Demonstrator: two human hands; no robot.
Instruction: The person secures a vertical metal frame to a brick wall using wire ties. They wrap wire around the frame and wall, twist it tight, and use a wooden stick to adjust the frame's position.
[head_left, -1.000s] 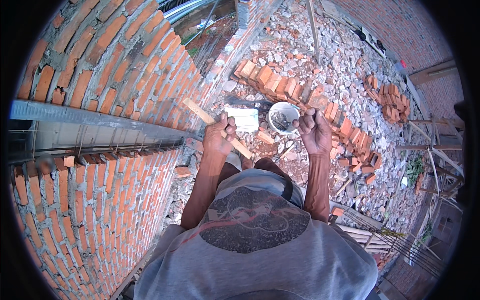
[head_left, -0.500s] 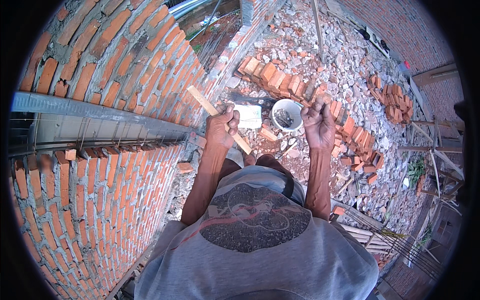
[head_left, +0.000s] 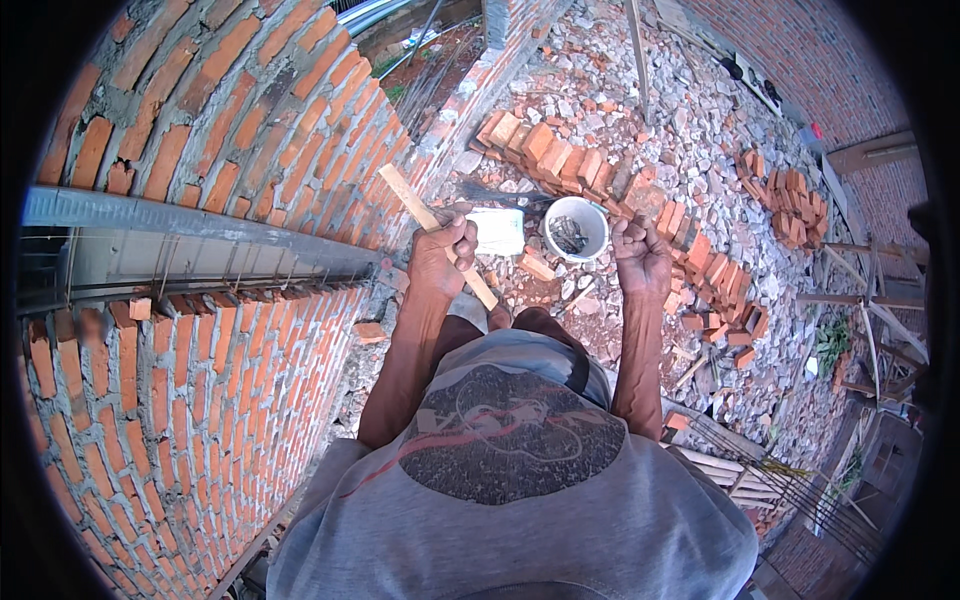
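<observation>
My left hand [head_left: 442, 256] is closed around a flat, narrow wooden strip [head_left: 402, 192], which slants from upper left to lower right across the palm. Farther right, my right hand [head_left: 641, 260] is raised with its fingers curled in. Whether something thin is pinched in it is too small to see. Between the hands, on the ground below, stands a white bucket [head_left: 576, 207] with greyish contents that I cannot identify. Beside the bucket lies a white rectangular packet or sheet [head_left: 497, 232].
Brick walls [head_left: 200, 400] rise close on my left, with a grey metal beam [head_left: 200, 222] between them. A row of stacked bricks [head_left: 560, 160] curves past the bucket over broken rubble [head_left: 690, 130]. Another brick pile [head_left: 795, 208] and timber supports [head_left: 880, 300] stand at right.
My right hand has shifted slightly right and down, and its fingers have curled in more tightly. The wooden strip has moved only a little in my left hand.
</observation>
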